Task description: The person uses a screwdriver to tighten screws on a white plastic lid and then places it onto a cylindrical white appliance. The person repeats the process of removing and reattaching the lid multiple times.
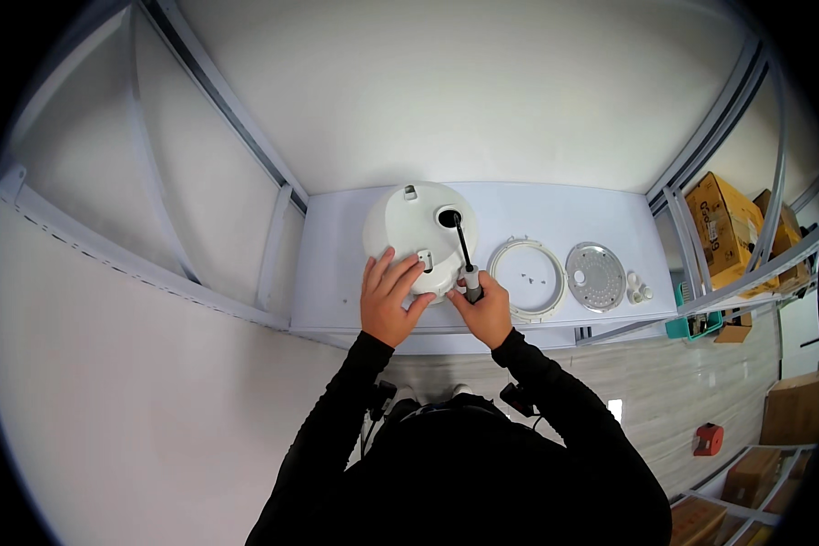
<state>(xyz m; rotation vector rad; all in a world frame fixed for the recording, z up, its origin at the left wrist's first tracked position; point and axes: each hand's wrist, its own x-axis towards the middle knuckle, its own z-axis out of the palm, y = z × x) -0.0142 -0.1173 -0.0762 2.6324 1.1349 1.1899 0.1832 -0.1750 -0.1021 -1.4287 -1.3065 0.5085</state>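
A round white plastic housing (pixel 408 227) sits on the white table, a dark round hole (pixel 448 217) in its upper right part. My left hand (pixel 389 298) rests on its near left side, fingers spread over the surface. In my right hand (pixel 487 314) is a screwdriver (pixel 465 246) with a grey and black handle. Its dark shaft slants up to the hole, and the tip is lost against the dark opening. Right of the housing lies a cream ring (pixel 562 284), with several small dark screws (pixel 530 279) inside it.
A grey perforated disc (pixel 596 276) and small white cylindrical parts (pixel 640 289) lie farther right on the table (pixel 332 246). Metal frame posts (pixel 692 136) stand at both sides. Yellow boxes (pixel 726 232) and a teal basket (pixel 694 326) are beyond the right end.
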